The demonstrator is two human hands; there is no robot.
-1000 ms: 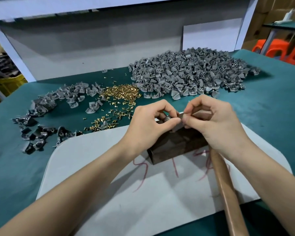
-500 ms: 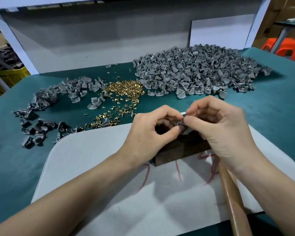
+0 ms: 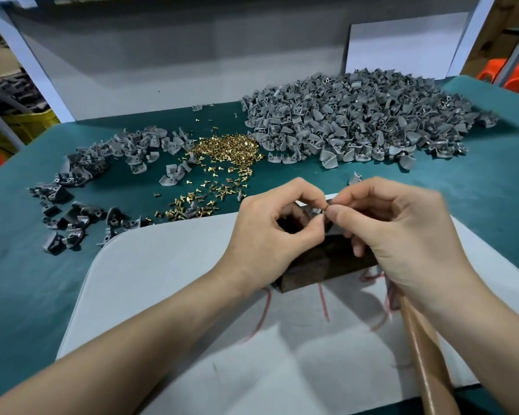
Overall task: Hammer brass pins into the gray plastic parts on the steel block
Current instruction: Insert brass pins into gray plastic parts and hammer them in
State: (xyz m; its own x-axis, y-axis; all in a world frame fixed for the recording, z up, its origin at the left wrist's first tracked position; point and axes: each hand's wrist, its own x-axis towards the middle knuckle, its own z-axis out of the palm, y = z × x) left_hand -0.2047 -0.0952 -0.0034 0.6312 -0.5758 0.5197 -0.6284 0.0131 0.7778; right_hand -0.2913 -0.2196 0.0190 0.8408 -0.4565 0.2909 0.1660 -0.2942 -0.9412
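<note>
Head view: both my hands meet over the steel block, which sits on a white board with red scribble marks. My left hand is curled, its thumb and forefinger pinching a gray plastic part at the block's top edge; the part is mostly hidden by my fingers. My right hand is curled too, its thumb and forefinger tips pinching a small brass pin right against that part. I cannot tell if the pin is in the hole.

A wooden hammer handle runs under my right wrist, its head hidden.

On the green table cover beyond the board:
- a loose pile of brass pins in the middle
- a big heap of gray parts to the right
- a thinner scatter of gray parts to the left
</note>
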